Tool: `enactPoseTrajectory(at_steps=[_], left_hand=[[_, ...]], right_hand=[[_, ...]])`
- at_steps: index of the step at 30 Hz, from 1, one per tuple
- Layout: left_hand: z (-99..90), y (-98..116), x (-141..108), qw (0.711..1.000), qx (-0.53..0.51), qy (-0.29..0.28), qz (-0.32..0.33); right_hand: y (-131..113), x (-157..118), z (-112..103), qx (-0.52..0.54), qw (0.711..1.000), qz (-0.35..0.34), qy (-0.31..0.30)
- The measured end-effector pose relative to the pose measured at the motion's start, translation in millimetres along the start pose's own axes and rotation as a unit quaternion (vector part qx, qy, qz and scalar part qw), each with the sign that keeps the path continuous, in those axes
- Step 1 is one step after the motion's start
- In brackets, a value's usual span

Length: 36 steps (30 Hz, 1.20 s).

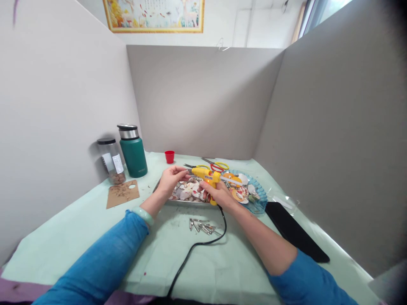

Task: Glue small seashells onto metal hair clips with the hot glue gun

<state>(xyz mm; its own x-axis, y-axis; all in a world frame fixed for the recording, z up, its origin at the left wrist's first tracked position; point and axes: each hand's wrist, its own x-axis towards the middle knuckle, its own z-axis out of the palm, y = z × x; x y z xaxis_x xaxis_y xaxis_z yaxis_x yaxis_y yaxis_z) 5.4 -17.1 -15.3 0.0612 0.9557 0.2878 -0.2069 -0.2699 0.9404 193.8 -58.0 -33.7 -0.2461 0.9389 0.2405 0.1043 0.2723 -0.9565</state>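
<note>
My right hand (216, 192) is wrapped round the handle of a yellow hot glue gun (206, 174), whose nozzle points left. A white glue stick (231, 181) sticks out of its back end. Close to the nozzle, my left hand (173, 176) has its fingers pinched together; whatever they hold is too small to make out. Both hands are above a metal tray (187, 203) full of seashells (186, 194). To the right, a blue scalloped plate (262, 197) bears larger shells and orange pieces.
Small metal clips (203, 226) lie before the tray, beside the glue gun's black cord (193, 245). Scissors (218, 165) and a red cup (169, 157) are behind. A green bottle (133, 154), a jar (111, 161) and a brown card (123, 194) stand left; a black slab (295, 231) lies right.
</note>
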Motion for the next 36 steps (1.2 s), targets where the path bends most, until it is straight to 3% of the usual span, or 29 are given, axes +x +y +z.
enactPoseTrajectory(at_steps=[22, 36], left_hand=[[-0.1, -0.3, 0.2, 1.000, -0.009, 0.007, -0.003], [0.1, 1.2, 0.5, 1.000, -0.013, 0.016, -0.006]], right_hand=[[-0.8, -0.3, 0.7, -0.007, 1.000, -0.007, 0.022], [-4.6, -2.2, 1.4, 0.000, 1.000, -0.010, 0.002]])
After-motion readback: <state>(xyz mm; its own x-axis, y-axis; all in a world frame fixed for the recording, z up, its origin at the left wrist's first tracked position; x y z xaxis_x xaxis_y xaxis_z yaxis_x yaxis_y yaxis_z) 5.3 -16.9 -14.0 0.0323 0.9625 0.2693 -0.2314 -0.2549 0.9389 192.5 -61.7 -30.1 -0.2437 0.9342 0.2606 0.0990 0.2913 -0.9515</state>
